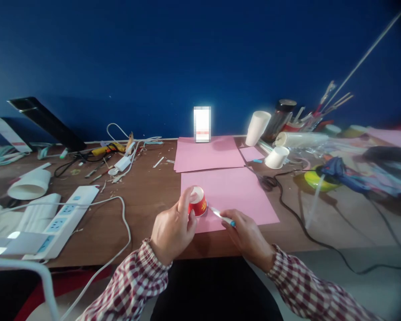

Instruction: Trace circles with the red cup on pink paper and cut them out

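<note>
My left hand (173,229) presses a small red paper cup (198,203) upside down on a pink paper sheet (234,194), fingers curled around its side. My right hand (247,234) pinches a white pen with a blue end (222,217), its tip touching the sheet right at the cup's rim. Both sleeves are red and white plaid. The sheet lies near the front edge of the brown wooden desk (147,196).
More pink sheets (207,154) lie behind. White paper cups (276,157) and a jar (279,118) with brushes stand at back right, scissors (269,182) and a black cable beside the sheet. White power strips (65,214) and cords fill the left.
</note>
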### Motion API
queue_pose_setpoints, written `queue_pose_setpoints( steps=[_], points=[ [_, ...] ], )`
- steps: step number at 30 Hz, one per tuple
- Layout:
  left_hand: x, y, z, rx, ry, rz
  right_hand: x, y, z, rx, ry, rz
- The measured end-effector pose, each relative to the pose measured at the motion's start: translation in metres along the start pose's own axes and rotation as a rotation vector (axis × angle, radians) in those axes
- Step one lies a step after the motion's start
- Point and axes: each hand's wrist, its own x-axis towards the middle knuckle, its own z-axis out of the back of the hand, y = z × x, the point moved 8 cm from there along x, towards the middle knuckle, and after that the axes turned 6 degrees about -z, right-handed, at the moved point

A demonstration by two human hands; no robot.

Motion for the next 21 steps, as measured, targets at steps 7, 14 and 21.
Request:
queue_pose_setpoints(
  steps=[7, 14, 21],
  points=[
    [0.008, 0.006, 0.011, 0.004, 0.112, -0.053, -0.012, 0.014, 0.003, -0.049, -0.041, 0.104],
    [0.019, 0.003, 0.019, 0.19, 0.232, -0.075, -0.03, 0.057, -0.014, -0.237, -0.022, 0.39],
    [0.02, 0.0, 0.019, 0.23, 0.281, -0.077, -0.018, 0.086, -0.053, -0.376, 0.047, 0.564]
  ],
)
